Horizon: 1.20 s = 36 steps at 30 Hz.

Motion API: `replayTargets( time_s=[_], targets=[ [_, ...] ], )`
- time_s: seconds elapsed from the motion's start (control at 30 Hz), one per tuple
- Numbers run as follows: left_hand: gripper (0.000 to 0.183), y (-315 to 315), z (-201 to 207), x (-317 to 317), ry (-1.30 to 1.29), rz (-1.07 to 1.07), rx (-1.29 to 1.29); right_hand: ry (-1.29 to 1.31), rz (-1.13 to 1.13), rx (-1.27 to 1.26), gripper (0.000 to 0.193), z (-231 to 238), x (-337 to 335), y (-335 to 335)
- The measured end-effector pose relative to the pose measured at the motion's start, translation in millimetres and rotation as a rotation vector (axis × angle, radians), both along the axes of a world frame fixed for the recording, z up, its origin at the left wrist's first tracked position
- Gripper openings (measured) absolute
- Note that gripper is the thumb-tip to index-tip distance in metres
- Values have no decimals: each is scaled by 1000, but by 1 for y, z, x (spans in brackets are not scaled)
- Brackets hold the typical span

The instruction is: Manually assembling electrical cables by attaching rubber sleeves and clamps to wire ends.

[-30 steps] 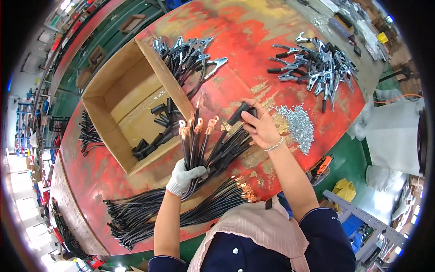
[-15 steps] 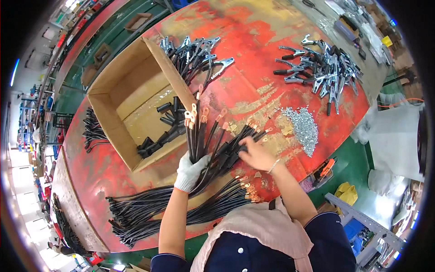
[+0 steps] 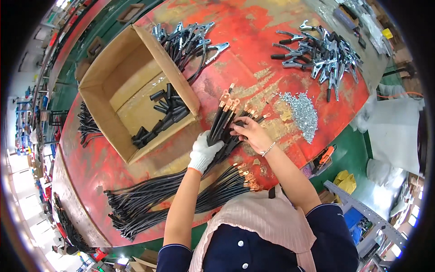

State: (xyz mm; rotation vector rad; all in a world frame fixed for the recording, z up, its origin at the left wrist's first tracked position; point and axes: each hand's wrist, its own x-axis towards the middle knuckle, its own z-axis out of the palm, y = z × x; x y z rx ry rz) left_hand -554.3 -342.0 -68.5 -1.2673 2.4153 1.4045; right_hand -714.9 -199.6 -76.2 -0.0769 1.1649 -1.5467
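Note:
My left hand [image 3: 205, 152], in a white glove, is closed round a bunch of black cables [image 3: 218, 129]. Copper ring lugs [image 3: 230, 103] cap the cables' upper ends, which stick up past the glove. Against the right side of this bunch, my bare right hand [image 3: 252, 134] has its fingers bent and pinched on the cables just below the lugs; exactly which cable they grip is partly hidden. More lug-ended cables lie under and behind the right fingers. A spread of black cables [image 3: 149, 192] trails away to the left, and another row of copper lugs [image 3: 247, 177] lies nearer me.
An open cardboard box [image 3: 102, 109] with black plastic sleeves [image 3: 170, 119] inside stands at left. Beyond it lie metal spring clamps [image 3: 190, 41]. A second heap of clamps [image 3: 333, 59] sits far right, above a pile of small silvery parts [image 3: 302, 118]. The red table [image 3: 253, 50] is worn.
My left hand has shifted right and slightly up with its cables, now gathered closer together and leaning right. My right hand has drawn up to that bunch, its fingers now on it.

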Motion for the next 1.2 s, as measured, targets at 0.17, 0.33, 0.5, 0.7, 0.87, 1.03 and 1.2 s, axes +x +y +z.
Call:
replayTargets(
  time_s=[0.17,0.33,0.5,0.7,0.87,1.03,1.2],
  targets=[
    [40,-4,8,4,135,32,283,212,-65,-90,35,13,-12,12],
    [32,-6,43,19,230,89,440,171,-317,-125,34,47,-41,14],
    [31,-2,68,24,205,58,463,-120,-467,-281,23,44,-42,2],
    [31,2,79,24,214,96,564,-103,-448,-276,26,46,-43,-3],
    [30,-1,66,29,236,55,559,162,-392,-236,31,68,-48,-9],
    [31,0,68,28,231,62,585,392,-125,-152,39,76,-57,-10],
    [35,-2,53,33,222,46,443,376,52,-67,40,76,-38,-10]
  ],
)
